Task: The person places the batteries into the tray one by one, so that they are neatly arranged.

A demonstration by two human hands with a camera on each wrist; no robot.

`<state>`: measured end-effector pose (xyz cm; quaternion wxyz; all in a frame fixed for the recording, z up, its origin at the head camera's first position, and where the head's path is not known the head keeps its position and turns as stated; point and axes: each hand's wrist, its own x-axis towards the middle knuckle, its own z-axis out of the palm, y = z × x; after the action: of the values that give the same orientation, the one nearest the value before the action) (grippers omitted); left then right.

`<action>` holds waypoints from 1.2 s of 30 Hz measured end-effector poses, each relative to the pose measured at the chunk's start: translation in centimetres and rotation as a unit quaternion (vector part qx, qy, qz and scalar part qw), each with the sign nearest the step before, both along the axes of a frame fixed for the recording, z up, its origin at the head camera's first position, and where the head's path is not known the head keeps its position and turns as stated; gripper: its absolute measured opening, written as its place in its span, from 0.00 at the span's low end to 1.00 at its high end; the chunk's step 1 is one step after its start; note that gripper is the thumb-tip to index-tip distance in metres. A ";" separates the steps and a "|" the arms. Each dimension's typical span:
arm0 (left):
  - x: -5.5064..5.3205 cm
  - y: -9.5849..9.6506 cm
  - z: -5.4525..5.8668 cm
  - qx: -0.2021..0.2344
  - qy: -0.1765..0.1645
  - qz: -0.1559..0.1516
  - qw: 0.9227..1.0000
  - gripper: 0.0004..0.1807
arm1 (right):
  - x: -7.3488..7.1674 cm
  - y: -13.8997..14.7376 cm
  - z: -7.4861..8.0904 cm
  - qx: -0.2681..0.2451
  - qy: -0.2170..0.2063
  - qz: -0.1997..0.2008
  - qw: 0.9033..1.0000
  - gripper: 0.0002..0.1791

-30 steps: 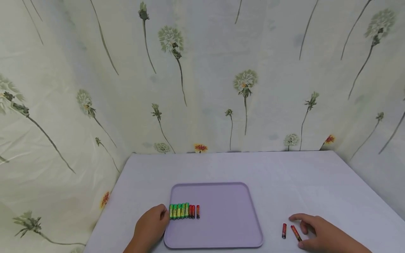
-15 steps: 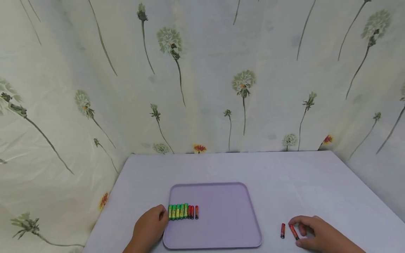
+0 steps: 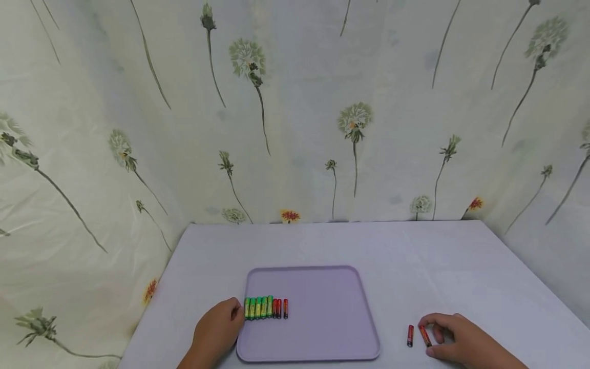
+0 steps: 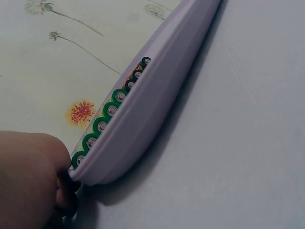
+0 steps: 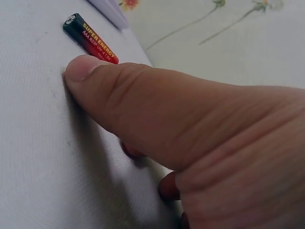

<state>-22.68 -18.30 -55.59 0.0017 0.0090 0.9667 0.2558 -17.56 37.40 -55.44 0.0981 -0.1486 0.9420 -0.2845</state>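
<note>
My left hand grips the left rim of a lilac tray, its thumb side at the edge in the left wrist view. Inside that edge lies a row of several green-and-yellow batteries, followed by three thinner red-and-black ones, the last slightly apart. Off to the tray's right, my right hand pinches a red AAA battery end to end between thumb and index finger. A second red AAA battery lies just left of it. In the right wrist view the thumb hides the pinched battery.
A white cloth covers the table. Floral curtain hangs behind the table and along both sides. The tray's raised rim stands between the two loose batteries and the row.
My right thumb and index finger have come together on the ends of the right-hand red battery, which has shifted slightly left. The left hand stays at the tray rim.
</note>
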 end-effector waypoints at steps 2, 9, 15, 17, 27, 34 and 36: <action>0.0 0.0 0.0 0.000 0.004 0.000 1.000 0.11 | 0.0 -0.1 0.0 0.007 -0.002 -0.009 1.000 0.24; 0.1 -0.1 0.0 -0.002 0.009 0.000 1.000 0.10 | -0.1 -0.6 0.1 0.015 -0.030 -0.060 0.998 0.28; 0.1 -0.2 0.0 -0.005 0.004 0.000 1.000 0.10 | -0.3 -1.1 0.1 0.008 -0.033 -0.069 0.997 0.30; 0.1 -0.3 0.0 -0.005 0.004 0.000 1.000 0.11 | -0.3 -1.3 0.1 0.009 -0.028 -0.068 0.997 0.30; 0.1 -0.3 -0.1 0.003 0.009 -0.003 1.000 0.11 | -0.8 -2.4 1.1 -0.006 0.017 -0.089 0.996 0.26; 0.1 -0.2 -0.2 0.003 0.014 -0.004 1.000 0.10 | -2.1 -4.0 1.9 0.006 0.083 -0.075 0.994 0.28; 0.0 -0.2 -0.2 0.001 0.015 -0.004 1.000 0.10 | -2.4 -4.8 2.1 -0.001 0.082 -0.073 0.994 0.29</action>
<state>-22.65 -18.54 -55.80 -0.0118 0.0167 0.9663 0.2565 -19.99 32.62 -53.34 -0.0006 -0.1020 0.9548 -0.2793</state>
